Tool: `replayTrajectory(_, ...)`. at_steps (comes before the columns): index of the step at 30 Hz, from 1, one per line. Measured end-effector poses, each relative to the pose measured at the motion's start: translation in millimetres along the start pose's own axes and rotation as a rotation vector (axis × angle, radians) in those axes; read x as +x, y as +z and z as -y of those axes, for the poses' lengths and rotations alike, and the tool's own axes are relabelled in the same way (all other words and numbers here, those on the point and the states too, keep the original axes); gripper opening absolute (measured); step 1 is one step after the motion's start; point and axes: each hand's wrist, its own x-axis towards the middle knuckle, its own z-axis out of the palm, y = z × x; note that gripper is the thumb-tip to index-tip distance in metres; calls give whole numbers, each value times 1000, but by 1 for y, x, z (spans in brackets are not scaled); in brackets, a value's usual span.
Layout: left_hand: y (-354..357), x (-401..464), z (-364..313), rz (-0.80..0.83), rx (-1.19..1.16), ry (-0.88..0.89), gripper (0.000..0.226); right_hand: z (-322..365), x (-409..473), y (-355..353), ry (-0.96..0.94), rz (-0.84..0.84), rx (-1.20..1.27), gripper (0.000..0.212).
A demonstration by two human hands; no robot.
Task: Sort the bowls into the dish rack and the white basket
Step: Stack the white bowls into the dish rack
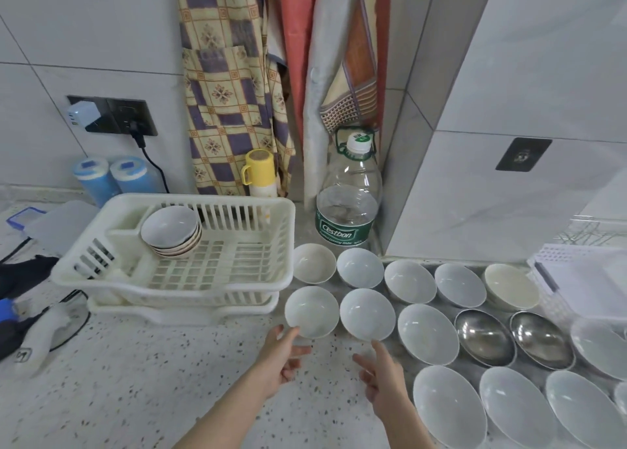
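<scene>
The left hand (283, 358) is spread wide and holds nothing; its fingertips are just at the near rim of a small white bowl (311, 311). The right hand (381, 369) is wide too and empty, with one finger reaching up to the near edge of the next white bowl (367, 314). Both bowls sit on the speckled worktop (142, 380), just ahead of the hands.

The dish rack (251, 272) is ahead and to the left of the left hand, close by. A stack of bowls (173, 231) is already leaned up in its far left part. More white bowls and two steel bowls (483, 336) are laid out to the right of the right hand. The white basket (583, 279) is far off to the right of the right hand, only partly seen.

It looks like a bowl is about to be picked up. To do it well, the thumb should be put inside the rim and the fingers under the outside, so the smooth bowl cannot slip. The bowl should be lifted straight up first, so the bowls touching beside it are not knocked. Then it can be carried over the rack wall and set down gently next to the stack, not dropped
</scene>
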Motion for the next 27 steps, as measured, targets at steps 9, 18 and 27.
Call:
replayTrajectory(9,7,17,2,49,-99,32,35,14,20,5,-51,17,-38,25)
replayTrajectory(18,-12,-15,14,-35,12,96,35,7,14,0,-85,-72,-43,19)
replayTrajectory(27,-66,-73,-6,165,104,247,42,27,-39,18,-263,-17,148,8)
